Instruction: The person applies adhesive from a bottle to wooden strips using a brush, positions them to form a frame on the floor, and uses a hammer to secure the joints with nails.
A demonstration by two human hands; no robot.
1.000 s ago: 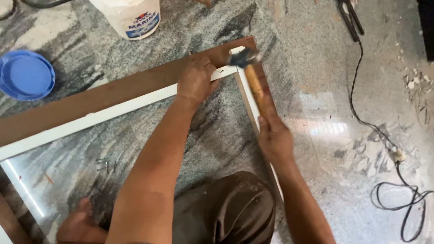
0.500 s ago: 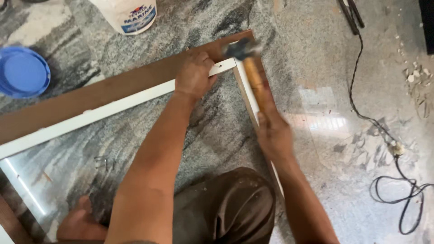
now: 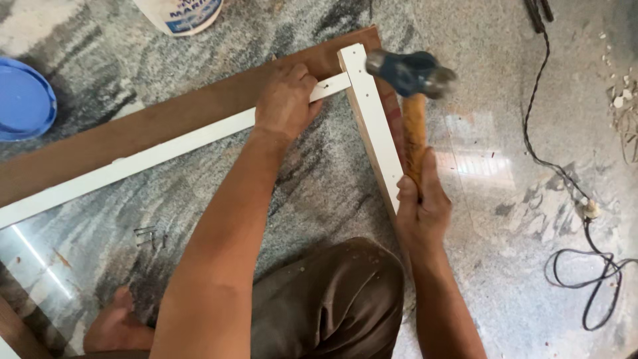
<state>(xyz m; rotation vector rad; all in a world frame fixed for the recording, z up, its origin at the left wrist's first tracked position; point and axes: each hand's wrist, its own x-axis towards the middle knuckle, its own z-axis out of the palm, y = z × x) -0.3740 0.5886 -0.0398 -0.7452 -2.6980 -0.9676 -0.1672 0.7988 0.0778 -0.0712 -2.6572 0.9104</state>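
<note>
Polished grey granite flooring [image 3: 531,219] fills the view, with a person crouched over a frame corner where two white strips meet at a right angle. One long white strip [image 3: 166,149] runs leftward, lying along a brown board [image 3: 133,123]; the other white strip [image 3: 372,126] runs down toward the person's knee. The left hand [image 3: 286,103] is closed over the long strip just beside the joint, fingers curled on top and pressing it down. The right hand [image 3: 422,206] grips the wooden handle of a hammer [image 3: 412,100] low on its shaft, and the blue-grey head is blurred, hanging just above and to the right of the corner. A few loose nails [image 3: 147,236] lie on the floor near the left forearm, a blue lid [image 3: 23,100] sits at the far left, a white bucket [image 3: 183,13] at the top edge, and a black cable [image 3: 565,173] trails along the right. Judging from this, the risk is a glancing blow: the left fingers sit very near the joint, and a skewed strike could catch them, bend a nail, or knock the corner out of square.
</note>
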